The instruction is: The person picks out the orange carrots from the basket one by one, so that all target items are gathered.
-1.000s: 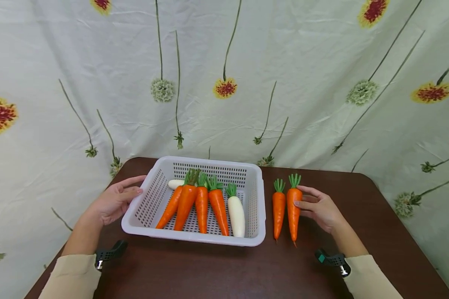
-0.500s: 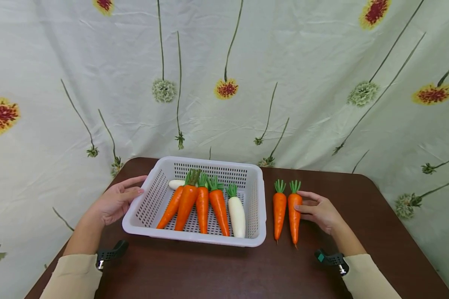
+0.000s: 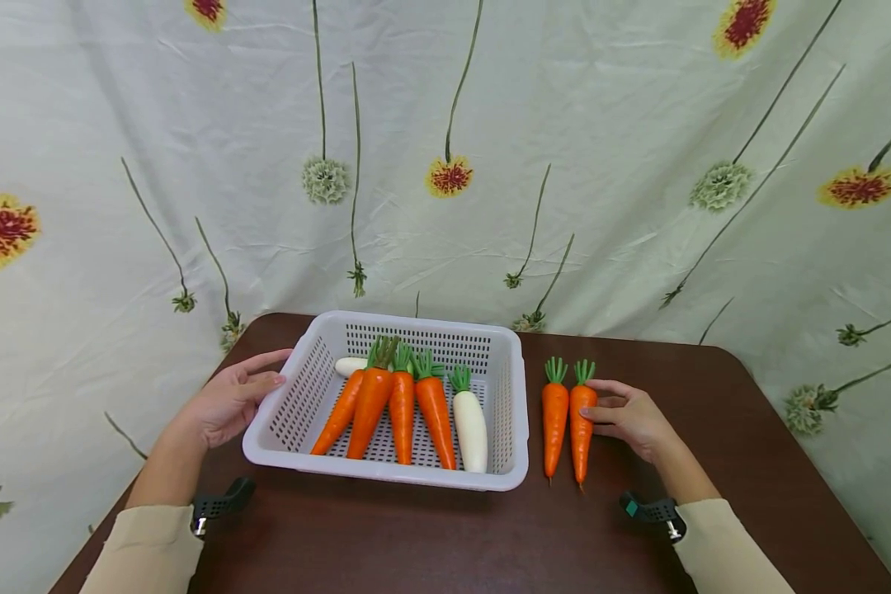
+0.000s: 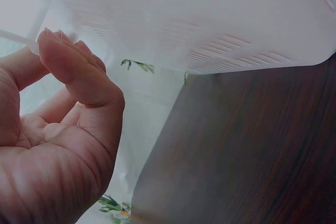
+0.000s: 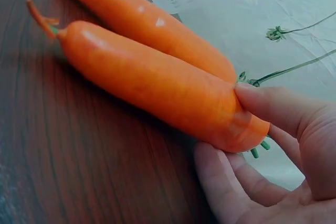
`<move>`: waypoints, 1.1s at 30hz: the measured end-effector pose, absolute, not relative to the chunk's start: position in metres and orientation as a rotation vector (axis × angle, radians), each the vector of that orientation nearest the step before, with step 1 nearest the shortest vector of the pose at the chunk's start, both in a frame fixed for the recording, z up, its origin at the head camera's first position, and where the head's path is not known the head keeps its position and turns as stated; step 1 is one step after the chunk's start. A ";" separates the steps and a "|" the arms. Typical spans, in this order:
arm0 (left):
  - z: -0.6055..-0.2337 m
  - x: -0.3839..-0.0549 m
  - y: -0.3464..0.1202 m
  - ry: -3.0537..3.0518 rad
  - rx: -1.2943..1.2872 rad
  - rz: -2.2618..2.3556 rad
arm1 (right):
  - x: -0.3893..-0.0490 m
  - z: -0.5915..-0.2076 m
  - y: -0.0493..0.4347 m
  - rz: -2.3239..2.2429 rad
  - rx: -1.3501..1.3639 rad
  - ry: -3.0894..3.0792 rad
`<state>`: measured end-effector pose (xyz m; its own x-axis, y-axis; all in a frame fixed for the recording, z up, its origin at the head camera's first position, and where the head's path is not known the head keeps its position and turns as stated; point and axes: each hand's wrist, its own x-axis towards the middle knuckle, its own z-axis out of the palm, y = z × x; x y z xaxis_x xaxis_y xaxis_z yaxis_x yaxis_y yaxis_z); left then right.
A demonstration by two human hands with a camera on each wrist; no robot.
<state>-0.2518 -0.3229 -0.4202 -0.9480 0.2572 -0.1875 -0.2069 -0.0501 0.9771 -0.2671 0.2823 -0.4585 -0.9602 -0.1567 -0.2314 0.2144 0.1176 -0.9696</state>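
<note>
A white perforated plastic basket (image 3: 516, 396) stands left of the middle of the table. My left hand (image 3: 233, 400) pinches its left rim between thumb and fingers; in the left wrist view the fingertips (image 4: 50, 43) meet at the rim. To the right of the basket lie two orange carrots with green tops, side by side. My right hand (image 3: 631, 417) holds the right-hand carrot (image 3: 581, 429) near its top end, the thumb (image 5: 262, 98) on its upper side and the fingers beneath. The other carrot (image 3: 554, 429) lies close alongside it, between it and the basket.
Inside the basket are several orange carrots (image 3: 369, 412), a white radish (image 3: 470, 429) with a green top, and another white vegetable (image 3: 347, 366) partly covered by the carrots. The dark brown table (image 3: 453, 540) backs onto a pale flowered cloth (image 3: 609, 124).
The carrot in my right hand has come slightly toward the other carrot and the front of the table. My left hand and the basket have hardly moved.
</note>
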 end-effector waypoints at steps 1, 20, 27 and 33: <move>-0.420 -0.252 -0.323 1.914 0.055 2.069 | -0.267 -0.458 0.282 -1.911 0.058 2.131; -0.422 -0.251 -0.323 1.904 0.062 2.085 | -0.267 -0.457 0.279 -1.815 0.124 2.248; -0.421 -0.251 -0.322 1.892 0.060 2.089 | -0.264 -0.456 0.279 -1.834 0.137 2.236; -0.422 -0.252 -0.323 1.898 0.060 2.089 | -0.262 -0.456 0.279 -1.835 0.136 2.229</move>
<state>-0.2517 -0.3228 -0.4219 -0.9487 0.2598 -0.1802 -0.2041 -0.0683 0.9766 -0.2618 0.2791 -0.4556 -0.9643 -0.0860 -0.2505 0.2293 0.2023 -0.9521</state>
